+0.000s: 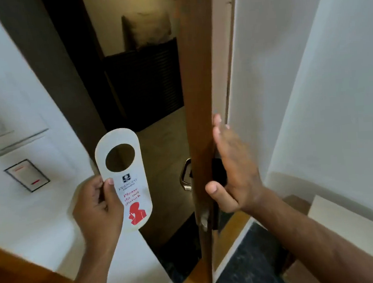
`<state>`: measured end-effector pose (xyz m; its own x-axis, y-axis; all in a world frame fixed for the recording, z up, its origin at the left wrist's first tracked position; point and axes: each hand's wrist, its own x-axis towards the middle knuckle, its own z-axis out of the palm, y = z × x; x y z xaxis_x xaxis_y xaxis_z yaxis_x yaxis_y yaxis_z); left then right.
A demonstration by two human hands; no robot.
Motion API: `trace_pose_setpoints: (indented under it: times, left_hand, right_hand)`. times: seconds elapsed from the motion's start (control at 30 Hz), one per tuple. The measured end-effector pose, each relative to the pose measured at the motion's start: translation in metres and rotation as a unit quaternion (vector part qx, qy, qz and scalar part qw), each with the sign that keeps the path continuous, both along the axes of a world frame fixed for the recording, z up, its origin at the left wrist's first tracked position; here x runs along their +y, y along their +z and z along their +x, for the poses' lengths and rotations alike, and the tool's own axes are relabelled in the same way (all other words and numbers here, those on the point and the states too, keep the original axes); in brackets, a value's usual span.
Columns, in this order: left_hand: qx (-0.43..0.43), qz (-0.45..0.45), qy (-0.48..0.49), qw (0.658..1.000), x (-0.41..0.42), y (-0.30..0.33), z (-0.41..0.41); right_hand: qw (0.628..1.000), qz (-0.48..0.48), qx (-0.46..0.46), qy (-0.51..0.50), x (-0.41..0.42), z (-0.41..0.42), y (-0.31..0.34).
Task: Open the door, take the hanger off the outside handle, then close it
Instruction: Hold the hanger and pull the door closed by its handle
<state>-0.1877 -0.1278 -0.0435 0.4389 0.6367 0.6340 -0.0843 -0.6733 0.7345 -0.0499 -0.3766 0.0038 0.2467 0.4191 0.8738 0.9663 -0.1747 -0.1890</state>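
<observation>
Pinching hanger (126, 178) at mid-left edge, left hand (97, 205) closed on it, off outside handle (186, 175). Looked light, thin, bendy card. Right hand (234, 173) open, flat against door (196, 96) inner face; door ajar, likely heavy, rigid.

Both forearms enter from the bottom edge bare to the wrist, with no sleeve, watch, ring or glove showing on either, and the left hand (97, 205) and the right hand (234, 173) end in short, trimmed nails on the fingers (218, 125) and thumbs.
</observation>
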Motion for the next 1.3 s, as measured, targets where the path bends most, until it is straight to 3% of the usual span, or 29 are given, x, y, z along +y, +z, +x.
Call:
trace_pose_setpoints:
  times: [0.1, 0.23, 0.37, 0.63, 0.9, 1.3]
  left_hand:
    - [-0.006, 0.005, 0.035, 0.999, 0.015, 0.009, -0.02]
    - [-0.032, 0.0, 0.062, 0.998, 0.014, 0.022, -0.028]
    - [-0.021, 0.026, 0.096, 0.995, 0.012, 0.034, -0.036]
    - [-0.015, -0.015, 0.168, 0.986, 0.016, 0.034, -0.033]
    - [-0.017, -0.022, 0.217, 0.976, 0.013, 0.03, -0.029]
    - [-0.038, -0.007, 0.222, 0.974, 0.018, 0.024, -0.025]
  right_hand:
    - [0.991, -0.107, 0.076, -0.007, 0.024, 0.017, -0.022]
    - [0.951, -0.234, 0.192, -0.06, 0.053, 0.056, -0.075]
    - [0.909, -0.41, 0.072, -0.033, 0.112, 0.075, -0.1]
    - [0.919, -0.375, 0.098, 0.072, 0.201, 0.115, -0.109]
    - [0.897, -0.326, 0.294, 0.056, 0.268, 0.119, -0.135]
    - [0.909, -0.317, 0.26, 0.077, 0.306, 0.134, -0.143]
